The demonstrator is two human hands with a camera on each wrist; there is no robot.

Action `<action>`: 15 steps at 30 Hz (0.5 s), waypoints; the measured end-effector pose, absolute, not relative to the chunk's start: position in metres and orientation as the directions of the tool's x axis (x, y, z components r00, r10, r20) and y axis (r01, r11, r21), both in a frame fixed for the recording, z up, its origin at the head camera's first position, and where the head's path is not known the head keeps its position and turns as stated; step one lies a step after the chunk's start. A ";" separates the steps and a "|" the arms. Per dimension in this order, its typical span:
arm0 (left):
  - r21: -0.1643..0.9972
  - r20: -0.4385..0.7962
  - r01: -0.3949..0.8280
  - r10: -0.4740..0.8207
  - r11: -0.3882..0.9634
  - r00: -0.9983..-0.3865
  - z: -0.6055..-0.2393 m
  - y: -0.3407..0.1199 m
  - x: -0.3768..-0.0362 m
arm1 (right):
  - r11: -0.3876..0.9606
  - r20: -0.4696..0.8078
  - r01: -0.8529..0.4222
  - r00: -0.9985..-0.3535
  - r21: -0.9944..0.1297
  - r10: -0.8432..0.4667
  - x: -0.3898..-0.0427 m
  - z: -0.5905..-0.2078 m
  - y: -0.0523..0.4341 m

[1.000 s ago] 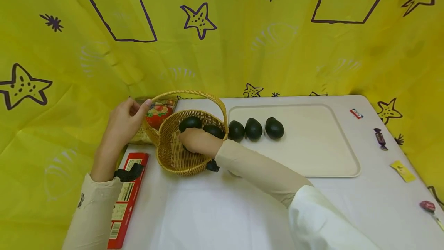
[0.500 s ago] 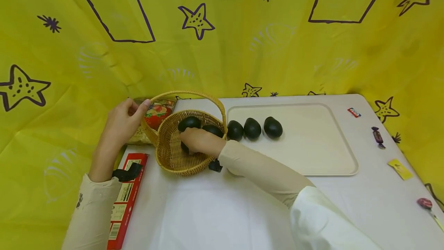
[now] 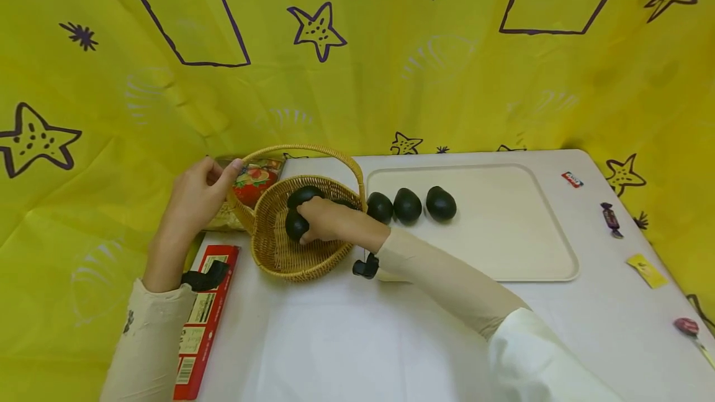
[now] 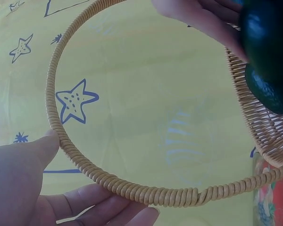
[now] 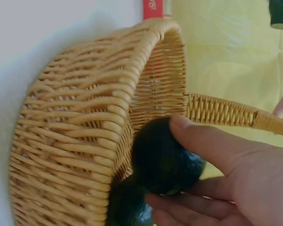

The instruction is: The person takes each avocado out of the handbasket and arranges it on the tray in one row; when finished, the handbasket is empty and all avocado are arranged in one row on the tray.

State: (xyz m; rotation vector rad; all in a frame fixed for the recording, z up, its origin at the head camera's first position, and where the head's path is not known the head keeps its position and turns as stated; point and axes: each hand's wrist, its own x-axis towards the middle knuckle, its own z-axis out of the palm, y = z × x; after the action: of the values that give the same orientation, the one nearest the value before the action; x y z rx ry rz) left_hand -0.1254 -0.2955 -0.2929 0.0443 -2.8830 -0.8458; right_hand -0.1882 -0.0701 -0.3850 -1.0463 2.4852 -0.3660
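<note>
My left hand [image 3: 198,194] holds the arched handle [image 4: 146,194] of a wicker basket [image 3: 279,262], with the thumb on one side and the fingers behind in the left wrist view. Inside the basket, my right hand [image 3: 326,221] grips a dark green avocado [image 5: 165,155] between thumb and fingers. Another avocado [image 3: 305,195] lies at the basket's back, and one more [image 3: 345,203] is partly covered by the right hand. Three avocados stand in a row along the left part of a cream tray [image 3: 503,247], the rightmost avocado [image 3: 441,205] slightly apart.
Left of the basket lies a long red box [image 3: 209,321]. A red-and-gold package [image 3: 257,183] sits behind the basket. Along the table's right side are small wrapped sweets [image 3: 611,220], a yellow packet [image 3: 648,270] and a lollipop [image 3: 687,327]. A yellow patterned cloth [image 3: 368,79] hangs behind.
My right hand has shifted a little to the right within the basket, and the avocado at its fingertips shows more. The left hand keeps its place on the handle.
</note>
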 end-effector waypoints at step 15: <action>0.534 0.124 0.025 -0.049 0.845 -0.991 -0.295 -0.295 -0.125 | 0.540 -0.042 -0.572 -0.661 -0.618 -0.749 -0.170 -0.387 -0.014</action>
State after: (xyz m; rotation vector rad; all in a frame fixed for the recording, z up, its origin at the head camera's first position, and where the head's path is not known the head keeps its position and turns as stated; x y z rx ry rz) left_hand -0.1250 -0.2950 -0.2949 0.0182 -2.8890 -0.8393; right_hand -0.1698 -0.0135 -0.3870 -1.0965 2.4781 -0.8317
